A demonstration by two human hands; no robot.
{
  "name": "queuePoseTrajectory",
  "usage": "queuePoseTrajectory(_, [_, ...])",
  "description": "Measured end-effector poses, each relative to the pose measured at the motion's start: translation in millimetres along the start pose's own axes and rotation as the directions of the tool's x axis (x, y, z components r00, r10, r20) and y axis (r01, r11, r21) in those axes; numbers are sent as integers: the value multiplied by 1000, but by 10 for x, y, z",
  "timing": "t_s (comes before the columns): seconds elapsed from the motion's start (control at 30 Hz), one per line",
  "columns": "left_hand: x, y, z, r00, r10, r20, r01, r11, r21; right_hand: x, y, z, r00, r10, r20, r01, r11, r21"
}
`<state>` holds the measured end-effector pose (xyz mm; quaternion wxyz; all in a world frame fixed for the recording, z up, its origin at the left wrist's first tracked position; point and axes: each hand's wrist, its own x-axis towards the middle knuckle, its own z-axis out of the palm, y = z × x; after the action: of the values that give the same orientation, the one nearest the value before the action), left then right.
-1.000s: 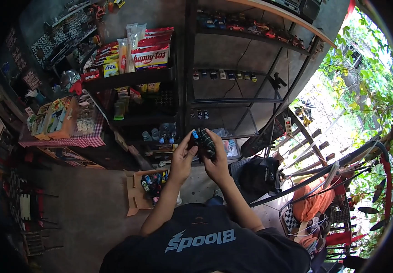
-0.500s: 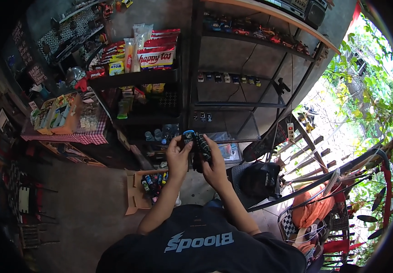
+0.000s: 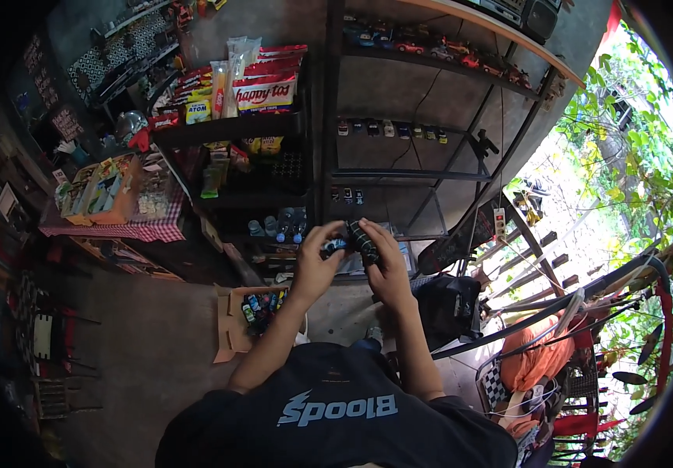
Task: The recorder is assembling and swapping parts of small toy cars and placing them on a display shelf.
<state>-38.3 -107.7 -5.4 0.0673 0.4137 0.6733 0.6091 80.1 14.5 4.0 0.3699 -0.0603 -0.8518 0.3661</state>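
In front of the shelf rack, my left hand (image 3: 317, 267) is closed on a small blue-and-dark toy car (image 3: 334, 247), pinched between thumb and fingers. My right hand (image 3: 389, 269) grips a longer black object with pale lines (image 3: 363, 242); it looks like a toy vehicle, but its exact kind is unclear. Both held things are close together, the black one tilted. Below and left of my left forearm, an open cardboard box (image 3: 231, 327) on the floor contains several small coloured toy cars (image 3: 258, 306).
A dark shelf rack (image 3: 407, 173) ahead carries rows of small toy cars (image 3: 391, 131). To its left stands a snack rack (image 3: 227, 132) with chip bags, beside a table with a checked cloth (image 3: 118, 228). A black bag (image 3: 446, 306) and an orange cloth (image 3: 535, 355) are on the right.
Both hands have shifted slightly right. The toy car in my left hand has turned and sits lower, and the black object in my right hand is raised a little.
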Motion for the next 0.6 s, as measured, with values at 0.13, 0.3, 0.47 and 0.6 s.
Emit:
queuePoseTrajectory(0.13, [39,-94,-57,976,-219,9,203,891,-405,-96,-10,58,1000,29,0,-29,999,27])
queuePoseTrajectory(0.3, [-61,-170,-100,993,-118,-27,106,954,-279,-169,-28,139,997,74,-4,-73,989,127])
queuePoseTrajectory(0.47, [-84,-15,-89,970,-163,-179,47,851,-523,-109,-182,183,981,194,25,-194,954,228])
queuePoseTrajectory(0.6, [-113,43,-58,938,-168,-305,-48,806,-590,-53,-232,212,983,159,89,-176,957,232])
